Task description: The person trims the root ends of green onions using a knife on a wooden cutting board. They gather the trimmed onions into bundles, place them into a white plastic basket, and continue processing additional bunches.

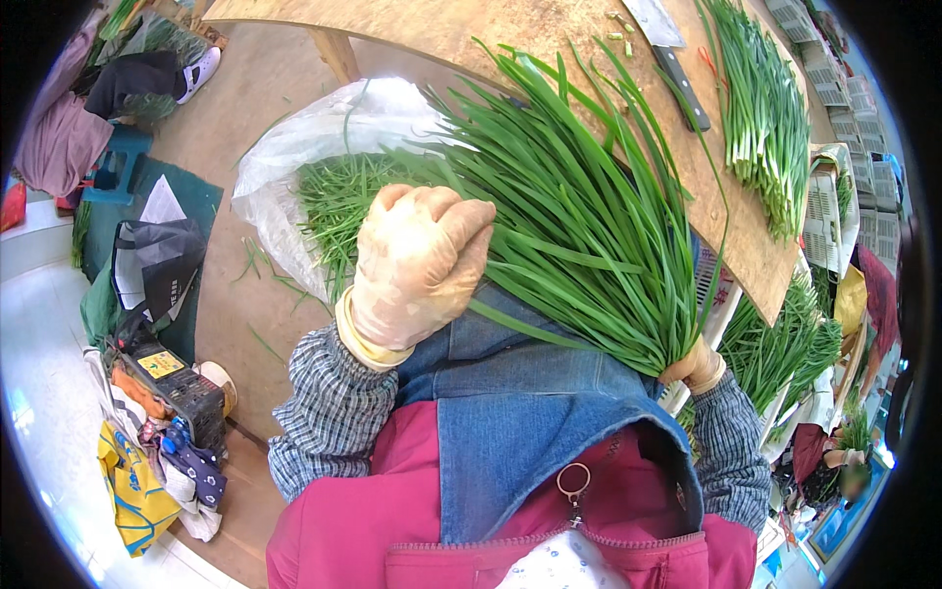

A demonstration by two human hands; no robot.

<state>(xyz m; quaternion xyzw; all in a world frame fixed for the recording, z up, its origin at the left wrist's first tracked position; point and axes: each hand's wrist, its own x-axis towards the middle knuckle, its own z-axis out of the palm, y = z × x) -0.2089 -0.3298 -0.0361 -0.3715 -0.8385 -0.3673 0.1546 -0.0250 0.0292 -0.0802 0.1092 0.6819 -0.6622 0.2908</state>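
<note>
A large bunch of green garlic chives [579, 206] spreads across my lap, its leaf tips toward the wooden table and its gathered end at the right. My right hand [697, 366], in a pale glove, is closed round that gathered end. Beside the leaves at the left, my gloved left hand [420, 263] is closed with its fingers curled in. Whatever its fingers may pinch is hidden. Below and behind this hand lies a clear plastic bag [270, 162] with loose chive trimmings [339, 191] in it.
On the wooden table [432, 25] rest a knife [677, 83] with a black handle and a tied chive bundle [765, 128]. More chives [785, 344] fill a white crate at my right. Bags and a black basket [182, 388] stand on the floor at left.
</note>
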